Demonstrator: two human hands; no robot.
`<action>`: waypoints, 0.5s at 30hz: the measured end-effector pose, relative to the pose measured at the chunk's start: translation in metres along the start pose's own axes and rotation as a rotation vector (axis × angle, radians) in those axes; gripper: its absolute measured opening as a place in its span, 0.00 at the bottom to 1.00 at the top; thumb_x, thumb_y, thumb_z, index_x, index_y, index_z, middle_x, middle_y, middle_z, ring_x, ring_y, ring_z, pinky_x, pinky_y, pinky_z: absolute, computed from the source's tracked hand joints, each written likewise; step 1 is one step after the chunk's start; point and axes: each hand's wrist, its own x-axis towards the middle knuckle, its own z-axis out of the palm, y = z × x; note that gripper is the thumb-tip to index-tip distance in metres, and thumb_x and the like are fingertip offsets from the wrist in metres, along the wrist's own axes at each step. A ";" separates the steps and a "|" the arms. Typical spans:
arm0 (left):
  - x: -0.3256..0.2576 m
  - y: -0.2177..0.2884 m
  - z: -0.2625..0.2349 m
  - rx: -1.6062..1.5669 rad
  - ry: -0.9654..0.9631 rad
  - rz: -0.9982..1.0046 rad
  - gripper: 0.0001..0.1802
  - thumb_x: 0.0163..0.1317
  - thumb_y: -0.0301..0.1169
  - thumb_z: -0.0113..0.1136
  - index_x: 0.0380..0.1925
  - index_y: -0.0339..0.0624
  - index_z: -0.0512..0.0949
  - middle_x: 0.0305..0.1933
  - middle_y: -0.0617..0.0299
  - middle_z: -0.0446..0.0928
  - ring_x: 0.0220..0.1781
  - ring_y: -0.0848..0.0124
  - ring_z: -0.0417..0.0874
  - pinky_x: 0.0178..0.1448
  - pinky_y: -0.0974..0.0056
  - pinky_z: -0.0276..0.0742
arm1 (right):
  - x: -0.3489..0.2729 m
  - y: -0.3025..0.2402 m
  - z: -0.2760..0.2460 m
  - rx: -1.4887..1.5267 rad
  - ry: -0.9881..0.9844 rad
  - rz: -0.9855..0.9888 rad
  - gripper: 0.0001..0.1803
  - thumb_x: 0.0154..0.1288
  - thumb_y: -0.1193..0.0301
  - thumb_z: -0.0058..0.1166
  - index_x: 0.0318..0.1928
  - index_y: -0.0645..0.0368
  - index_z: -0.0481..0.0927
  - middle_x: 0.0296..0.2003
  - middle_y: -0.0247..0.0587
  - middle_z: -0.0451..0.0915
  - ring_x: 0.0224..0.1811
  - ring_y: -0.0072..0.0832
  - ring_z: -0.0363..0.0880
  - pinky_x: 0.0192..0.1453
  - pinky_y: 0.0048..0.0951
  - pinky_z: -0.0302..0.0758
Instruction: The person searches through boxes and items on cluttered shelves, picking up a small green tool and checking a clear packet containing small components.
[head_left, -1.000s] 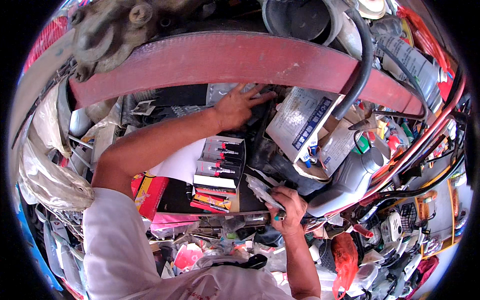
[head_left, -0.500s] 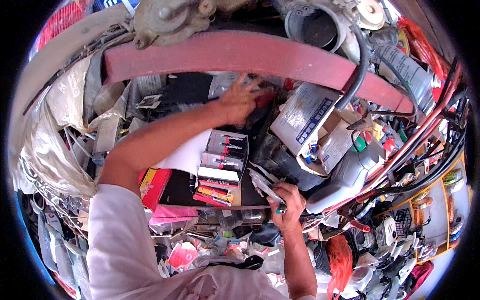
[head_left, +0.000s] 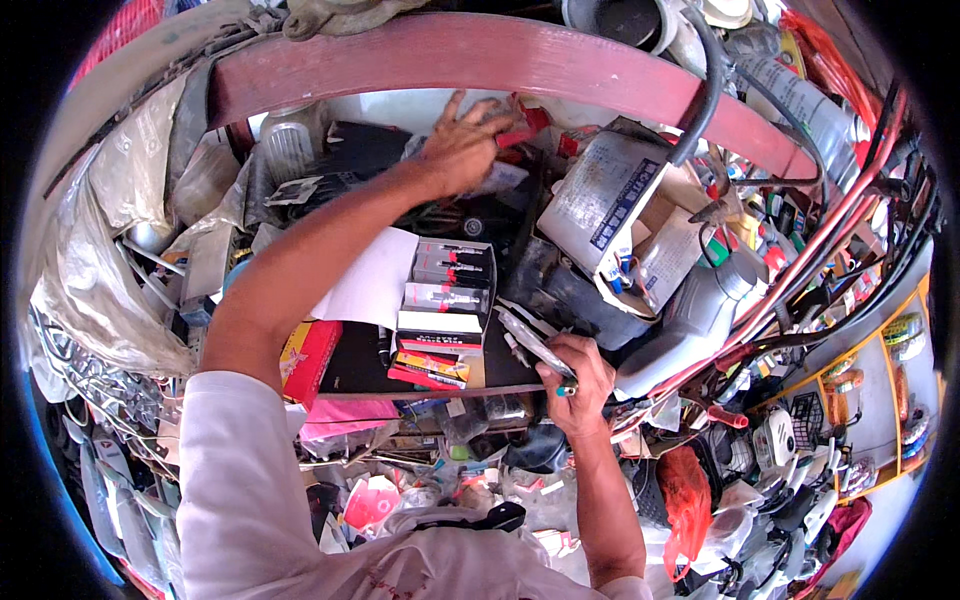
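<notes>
My left hand (head_left: 462,150) is stretched over the back of the shelf with its fingers spread. A red piece (head_left: 520,128) lies against its fingertips; I cannot tell whether they grip it. Closer in, my right hand (head_left: 580,385) is closed around a pale, thin plastic packet (head_left: 537,343), whose contents I cannot make out. A small teal-tipped thing shows at the lower fingers. Left of the packet stands an open carton (head_left: 440,322) of small grey and black boxes. Yellow-and-red boxes (head_left: 430,368) lie at its near side, and a white paper flap (head_left: 372,280) beside it.
A curved red beam (head_left: 450,65) spans the far side above the left hand. To the right are a torn open cardboard box (head_left: 597,200) and a grey bottle (head_left: 690,325). A red box (head_left: 310,360) lies at left. Dark hoses (head_left: 710,110) hang at right.
My left hand has moved farther back and slightly left. The view has tilted, so the beam sits higher. My right hand keeps hold of the packet.
</notes>
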 end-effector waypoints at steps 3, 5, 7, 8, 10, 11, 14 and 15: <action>0.010 -0.004 -0.025 -0.114 -0.102 -0.015 0.15 0.58 0.33 0.66 0.44 0.44 0.91 0.81 0.67 0.62 0.83 0.57 0.55 0.83 0.34 0.43 | -0.002 0.000 -0.004 -0.024 -0.005 0.017 0.14 0.58 0.72 0.69 0.42 0.60 0.80 0.42 0.47 0.85 0.38 0.42 0.86 0.40 0.37 0.81; 0.011 -0.007 -0.029 -0.163 -0.098 -0.009 0.15 0.58 0.33 0.67 0.44 0.44 0.90 0.81 0.67 0.62 0.83 0.58 0.55 0.83 0.35 0.45 | 0.000 -0.001 -0.004 -0.028 0.002 0.024 0.15 0.55 0.73 0.71 0.42 0.59 0.80 0.42 0.45 0.86 0.39 0.41 0.87 0.41 0.37 0.83; 0.008 -0.007 -0.027 -0.185 -0.101 -0.031 0.14 0.60 0.34 0.68 0.44 0.44 0.90 0.81 0.67 0.61 0.82 0.60 0.56 0.82 0.38 0.49 | 0.000 -0.001 -0.003 -0.013 -0.001 0.014 0.15 0.54 0.73 0.71 0.41 0.60 0.81 0.42 0.45 0.86 0.39 0.41 0.87 0.42 0.37 0.83; 0.008 -0.010 -0.026 -0.187 -0.100 -0.031 0.14 0.60 0.34 0.68 0.44 0.44 0.90 0.81 0.67 0.61 0.82 0.60 0.56 0.82 0.38 0.49 | 0.000 -0.001 -0.003 -0.015 -0.002 0.014 0.15 0.54 0.73 0.71 0.41 0.60 0.81 0.42 0.45 0.86 0.39 0.41 0.87 0.42 0.37 0.83; 0.011 -0.014 -0.032 -0.159 -0.130 -0.048 0.13 0.60 0.35 0.69 0.43 0.43 0.90 0.81 0.68 0.61 0.82 0.60 0.55 0.82 0.42 0.50 | 0.000 0.001 -0.004 0.009 -0.028 -0.001 0.13 0.62 0.71 0.68 0.42 0.62 0.79 0.40 0.50 0.85 0.39 0.45 0.86 0.42 0.39 0.82; 0.010 -0.013 -0.033 -0.140 -0.075 -0.018 0.13 0.59 0.35 0.69 0.41 0.41 0.90 0.77 0.62 0.67 0.79 0.58 0.62 0.80 0.42 0.55 | -0.001 0.002 -0.005 0.005 -0.030 0.001 0.13 0.62 0.71 0.68 0.42 0.62 0.79 0.40 0.50 0.85 0.39 0.45 0.86 0.42 0.39 0.82; 0.016 -0.026 -0.040 -0.126 -0.044 -0.058 0.16 0.61 0.37 0.67 0.44 0.38 0.86 0.61 0.51 0.78 0.64 0.52 0.76 0.68 0.46 0.69 | -0.002 0.002 -0.004 -0.003 -0.013 0.014 0.15 0.53 0.73 0.71 0.40 0.60 0.81 0.42 0.46 0.85 0.40 0.43 0.87 0.42 0.38 0.83; 0.017 -0.034 -0.039 -0.128 0.031 -0.051 0.18 0.63 0.39 0.65 0.47 0.37 0.83 0.50 0.44 0.83 0.54 0.47 0.85 0.59 0.48 0.78 | -0.003 0.002 -0.005 -0.006 -0.017 0.010 0.15 0.53 0.72 0.71 0.40 0.60 0.81 0.41 0.46 0.85 0.40 0.43 0.87 0.42 0.38 0.83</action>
